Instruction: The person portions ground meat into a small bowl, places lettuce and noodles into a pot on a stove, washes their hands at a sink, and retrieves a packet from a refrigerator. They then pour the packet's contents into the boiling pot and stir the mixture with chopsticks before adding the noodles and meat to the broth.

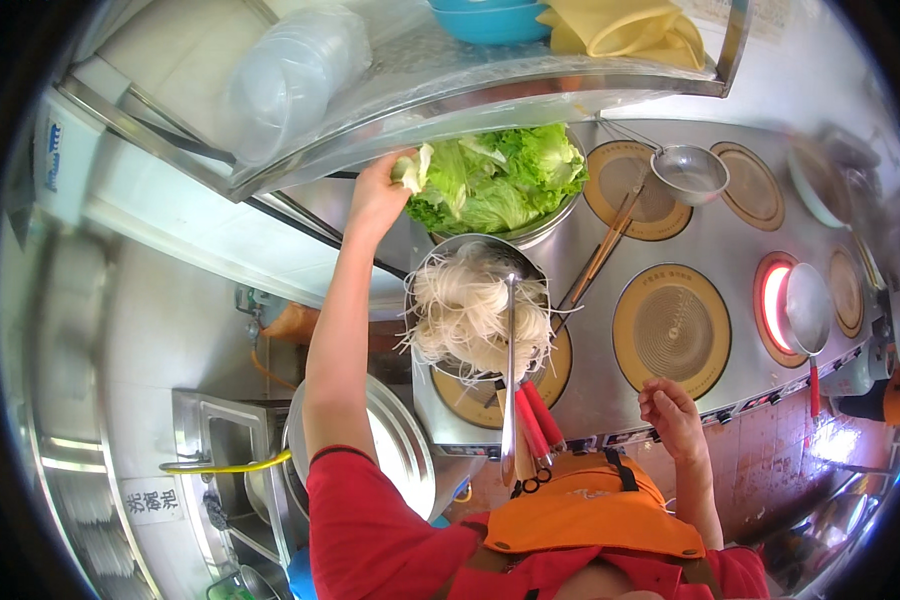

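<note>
My left hand [379,192] reaches to the left side of a metal basin [544,229] heaped with green lettuce [502,184]. A pale-based lettuce leaf [415,169] is pinched in its fingers. Nearer to me, a metal pan [468,241] holds a tangled heap of white noodles [472,307]. A long-handled metal ladle [509,375] lies over them, its handle pointing towards me. My right hand [673,417] hovers by the stove's front edge, near a round hotplate [673,330]. Its fingers are loosely curled, with nothing visible in them.
Chopsticks [607,244] and a wire strainer [690,172] rest on the steel stove top [592,405]. At right, a hotplate glows red [775,307] beside a small pan [806,309]. A metal shelf [487,101] overhangs the lettuce. A large pot [412,427] stands at lower left, beside a sink [229,435].
</note>
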Motion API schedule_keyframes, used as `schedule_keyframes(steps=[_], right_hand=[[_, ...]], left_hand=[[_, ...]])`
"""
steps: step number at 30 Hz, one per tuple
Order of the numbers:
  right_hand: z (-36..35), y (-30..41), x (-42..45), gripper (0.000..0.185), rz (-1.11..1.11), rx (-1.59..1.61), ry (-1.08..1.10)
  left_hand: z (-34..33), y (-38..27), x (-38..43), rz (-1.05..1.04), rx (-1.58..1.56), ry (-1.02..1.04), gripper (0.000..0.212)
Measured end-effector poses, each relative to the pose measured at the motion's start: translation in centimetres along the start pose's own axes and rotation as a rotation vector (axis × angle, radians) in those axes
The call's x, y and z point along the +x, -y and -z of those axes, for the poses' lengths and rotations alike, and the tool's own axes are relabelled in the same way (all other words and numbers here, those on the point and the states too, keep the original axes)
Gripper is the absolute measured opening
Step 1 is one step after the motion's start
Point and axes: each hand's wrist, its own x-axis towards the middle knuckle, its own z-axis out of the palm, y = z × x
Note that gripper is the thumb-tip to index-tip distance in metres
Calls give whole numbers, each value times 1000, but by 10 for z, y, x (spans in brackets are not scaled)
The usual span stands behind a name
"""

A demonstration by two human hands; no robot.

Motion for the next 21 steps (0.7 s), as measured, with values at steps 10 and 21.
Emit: schedule_keyframes(steps=[10, 21], right_hand=[[-4, -5, -4, 19, 15, 35, 13], [37, 19, -26, 28, -48, -139, 79]], left_hand=[[12, -44, -68, -82, -661, 40, 26], [-87, -192, -74, -126, -1014, 536, 27]])
